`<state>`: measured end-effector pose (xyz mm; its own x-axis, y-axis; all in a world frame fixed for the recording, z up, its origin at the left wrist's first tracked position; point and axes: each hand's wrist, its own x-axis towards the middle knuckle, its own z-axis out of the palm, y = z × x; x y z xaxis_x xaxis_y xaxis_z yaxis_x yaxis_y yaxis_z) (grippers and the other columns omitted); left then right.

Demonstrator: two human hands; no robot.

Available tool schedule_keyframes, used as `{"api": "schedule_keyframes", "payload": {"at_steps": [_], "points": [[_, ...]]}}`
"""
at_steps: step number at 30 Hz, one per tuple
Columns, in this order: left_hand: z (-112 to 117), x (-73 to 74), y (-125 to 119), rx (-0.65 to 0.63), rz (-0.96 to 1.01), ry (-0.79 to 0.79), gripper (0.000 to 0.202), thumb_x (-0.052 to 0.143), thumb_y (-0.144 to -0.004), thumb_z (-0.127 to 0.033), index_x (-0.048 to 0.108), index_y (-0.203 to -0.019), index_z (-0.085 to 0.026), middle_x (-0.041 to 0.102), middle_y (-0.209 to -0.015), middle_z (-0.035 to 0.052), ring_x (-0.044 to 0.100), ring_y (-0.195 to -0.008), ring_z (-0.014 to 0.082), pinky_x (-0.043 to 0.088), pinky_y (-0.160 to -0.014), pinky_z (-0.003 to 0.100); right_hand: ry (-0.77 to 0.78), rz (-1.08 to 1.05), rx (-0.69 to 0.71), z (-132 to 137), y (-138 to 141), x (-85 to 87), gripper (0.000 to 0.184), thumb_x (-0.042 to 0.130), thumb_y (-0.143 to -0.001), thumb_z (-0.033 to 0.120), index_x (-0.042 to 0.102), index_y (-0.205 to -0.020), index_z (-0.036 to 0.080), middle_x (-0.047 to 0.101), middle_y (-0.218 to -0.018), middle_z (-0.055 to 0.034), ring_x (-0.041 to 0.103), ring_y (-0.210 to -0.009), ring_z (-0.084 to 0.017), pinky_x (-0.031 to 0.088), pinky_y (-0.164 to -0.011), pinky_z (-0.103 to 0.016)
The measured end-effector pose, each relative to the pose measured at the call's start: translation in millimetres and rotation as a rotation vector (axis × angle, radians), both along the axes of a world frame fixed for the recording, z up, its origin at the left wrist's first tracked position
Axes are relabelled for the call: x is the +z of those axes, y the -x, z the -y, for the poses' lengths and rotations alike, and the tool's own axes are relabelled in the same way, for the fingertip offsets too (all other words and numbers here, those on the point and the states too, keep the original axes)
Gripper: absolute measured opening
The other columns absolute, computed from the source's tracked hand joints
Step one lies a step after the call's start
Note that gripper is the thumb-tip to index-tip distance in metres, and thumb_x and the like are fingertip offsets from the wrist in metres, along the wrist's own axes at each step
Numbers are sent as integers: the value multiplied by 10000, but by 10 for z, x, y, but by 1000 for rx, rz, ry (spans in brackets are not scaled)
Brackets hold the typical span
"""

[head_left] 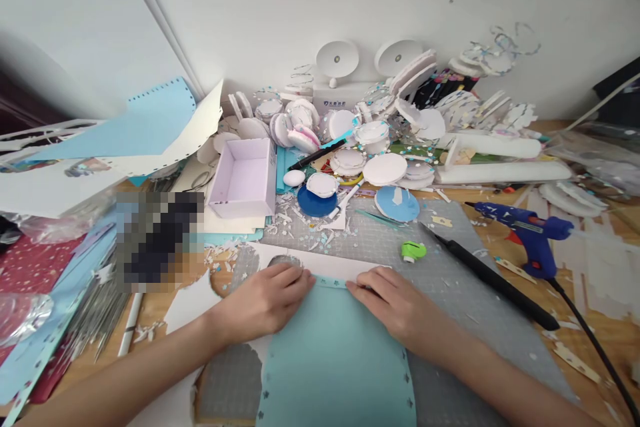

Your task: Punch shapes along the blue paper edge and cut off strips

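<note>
A teal sheet with small flower-shaped holes along its edges lies in front of me, partly over a white sheet. My left hand is closed at the teal sheet's top left corner, with the fingers bent and the thumb side near the edge. At the top right corner my right hand is closed on the same edge, its fingertips pressed down. Between the two hands runs a narrow strip of holes along the top edge. Just beyond my right hand lies a green hole punch. The undersides of my fingers are hidden.
The grey cutting mat carries scraps, tweezers and a black-handled knife. A blue glue gun with its cable lies right. Behind stand a lilac box and piled white discs. Papers and wires crowd the left.
</note>
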<state>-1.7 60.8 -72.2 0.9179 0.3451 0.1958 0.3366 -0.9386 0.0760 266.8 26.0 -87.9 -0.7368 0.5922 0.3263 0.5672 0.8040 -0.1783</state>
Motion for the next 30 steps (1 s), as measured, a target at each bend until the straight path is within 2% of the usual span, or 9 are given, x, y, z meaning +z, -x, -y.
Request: {"api": "schedule_keyframes", "payload": {"at_steps": [5,9,12,17,21,24,26,30], "points": [[124,108,8,80,-165,-26,325,337,-963,-76,515,-1234,-52,627,-1176,140,572,-1081,245,507,-900,372,-11,-2,2,45,-16,3,292,389,-963,128,631,-1107,52,645,-981,-148,573,-902,-216,525,-811,-361],[320,135,-128,215,-277,-47,450,412,-894,-40,423,-1344,-49,578,-1246,177,549,-1135,278,501,-895,378,-18,47,5,81,-39,15,338,338,-972,122,612,-1152,41,653,-1028,-163,590,-934,-221,535,-828,-358],[424,118,-312,320,-349,-106,586,431,-858,-42,313,-1430,-75,589,-1192,198,576,-1074,304,512,-829,398,-56,68,23,109,-82,55,377,293,-978,121,610,-1170,51,669,-1059,-170,605,-952,-223,545,-819,-356],[430,162,-474,382,-422,-86,592,451,-820,-50,377,-1405,-100,605,-1093,158,592,-964,288,514,-787,389,-75,89,41,213,-262,32,384,293,-982,126,582,-1228,68,643,-1206,-153,584,-1067,-213,520,-893,-375],[432,190,-472,382,-428,-71,607,482,-800,-64,392,-1395,-135,590,-1081,126,575,-953,280,510,-773,371,-82,59,-16,306,-380,-34,435,301,-920,22,588,-1233,117,656,-1204,-109,580,-1095,-199,460,-974,-426],[472,150,-495,390,-419,-131,586,471,-828,-78,382,-1400,-166,583,-1085,123,567,-965,280,498,-789,371,-64,15,-59,300,-313,19,427,354,-874,11,616,-1188,129,693,-1116,-103,615,-1019,-198,454,-986,-436],[499,113,-520,408,-415,-167,570,460,-856,-97,366,-1408,-204,587,-1062,113,573,-954,277,493,-789,375,-50,-12,-60,260,-196,94,401,396,-871,45,595,-1216,100,682,-1132,-129,609,-1050,-213,454,-997,-434],[531,68,-543,427,-420,-203,427,472,-889,-152,485,-1313,-208,585,-1083,116,566,-1020,287,486,-812,373,33,50,7,226,-4,162,469,410,-903,116,448,-1366,60,496,-1392,-164,440,-1302,-234,427,-1056,-397]]}}
